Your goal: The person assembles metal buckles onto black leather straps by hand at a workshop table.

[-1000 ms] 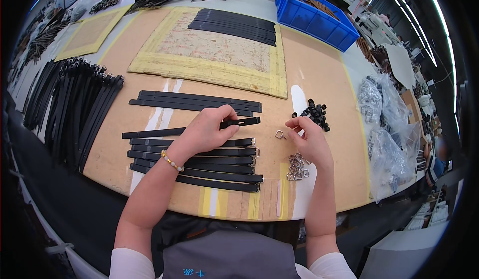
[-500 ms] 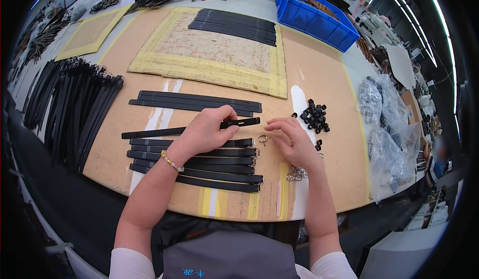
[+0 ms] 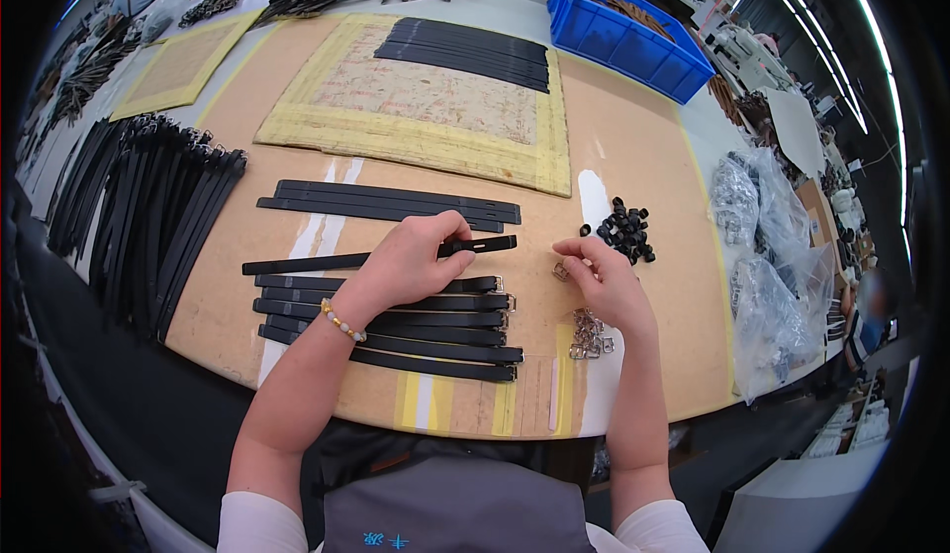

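Observation:
My left hand [image 3: 421, 256] is closed on a black strap [image 3: 492, 244], pinching it near its slotted end, while the rest of it runs left across the table. My right hand [image 3: 606, 281] has a small metal buckle [image 3: 561, 271] between its thumb and fingers, to the right of the strap's end. Below the left hand lie several black straps [image 3: 435, 335] side by side, with metal buckles at their right ends. Above it are a few plain straps [image 3: 386, 200]. Just under the right hand sits a small pile of loose metal buckles [image 3: 590, 338].
Black strap loops [image 3: 625, 229] are heaped beyond my right hand. A thick bundle of buckled straps [image 3: 163, 222] lies at the left. Farther back are a yellow-edged board [image 3: 327, 108] carrying more straps and a blue crate [image 3: 633, 53]. Clear plastic bags [image 3: 777, 256] stand on the right.
My right hand has moved right, away from the strap's end, carrying the buckle with it. My left hand and its strap have hardly moved.

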### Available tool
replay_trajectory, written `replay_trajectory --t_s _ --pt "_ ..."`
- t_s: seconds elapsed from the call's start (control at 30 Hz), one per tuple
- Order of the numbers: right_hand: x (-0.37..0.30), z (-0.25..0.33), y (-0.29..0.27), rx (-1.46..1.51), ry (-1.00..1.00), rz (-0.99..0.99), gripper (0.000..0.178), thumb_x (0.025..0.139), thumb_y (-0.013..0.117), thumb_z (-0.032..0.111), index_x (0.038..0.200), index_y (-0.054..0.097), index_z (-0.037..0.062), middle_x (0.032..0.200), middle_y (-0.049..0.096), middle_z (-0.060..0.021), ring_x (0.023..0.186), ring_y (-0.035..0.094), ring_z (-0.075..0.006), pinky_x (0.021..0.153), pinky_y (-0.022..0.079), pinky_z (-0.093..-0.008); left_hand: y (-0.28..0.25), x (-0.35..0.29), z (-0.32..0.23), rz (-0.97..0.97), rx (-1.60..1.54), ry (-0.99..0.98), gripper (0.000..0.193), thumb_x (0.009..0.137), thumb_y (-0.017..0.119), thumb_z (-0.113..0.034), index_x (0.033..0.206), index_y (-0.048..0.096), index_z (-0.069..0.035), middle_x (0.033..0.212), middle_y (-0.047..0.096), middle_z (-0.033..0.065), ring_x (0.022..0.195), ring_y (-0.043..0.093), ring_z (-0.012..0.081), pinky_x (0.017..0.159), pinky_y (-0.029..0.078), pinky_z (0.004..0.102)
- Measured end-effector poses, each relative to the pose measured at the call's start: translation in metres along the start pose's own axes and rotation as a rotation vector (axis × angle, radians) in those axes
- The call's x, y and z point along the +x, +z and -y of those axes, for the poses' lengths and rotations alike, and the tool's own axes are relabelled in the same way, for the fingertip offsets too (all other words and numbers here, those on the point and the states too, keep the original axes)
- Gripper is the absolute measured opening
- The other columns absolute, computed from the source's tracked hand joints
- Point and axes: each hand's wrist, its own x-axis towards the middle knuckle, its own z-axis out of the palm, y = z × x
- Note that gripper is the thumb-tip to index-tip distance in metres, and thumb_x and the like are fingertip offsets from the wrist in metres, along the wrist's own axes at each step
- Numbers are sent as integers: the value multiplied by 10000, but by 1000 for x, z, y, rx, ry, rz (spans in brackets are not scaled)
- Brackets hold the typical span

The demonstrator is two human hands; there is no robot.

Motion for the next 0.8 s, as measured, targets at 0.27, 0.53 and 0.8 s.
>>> replay_trajectory --t_s 0.27,0.53,0.8 --pt "-2 -4 -15 -19 9 -126 202 964 649 29 1158 705 21 1078 730 -96 993 684 -195 823 549 -340 4 -2 1 108 62 25 233 907 760 -172 1024 648 -5 844 696 137 764 671 258 710 528 361" --pt "1 -4 -6 -134 -4 33 166 906 720 1 1068 701 24 974 725 -68 878 691 -188 777 560 -323 8 -3 -4 132 16 42 228 910 764 -174 1027 660 -8 845 690 136 776 670 252 731 536 355" --pt "1 4 2 -24 -31 78 148 942 733 44 1059 658 -9 935 710 -61 843 665 -134 775 550 -281 4 -2 -7 107 -43 8 221 915 769 -169 1021 657 -10 837 687 100 766 653 201 721 531 338"
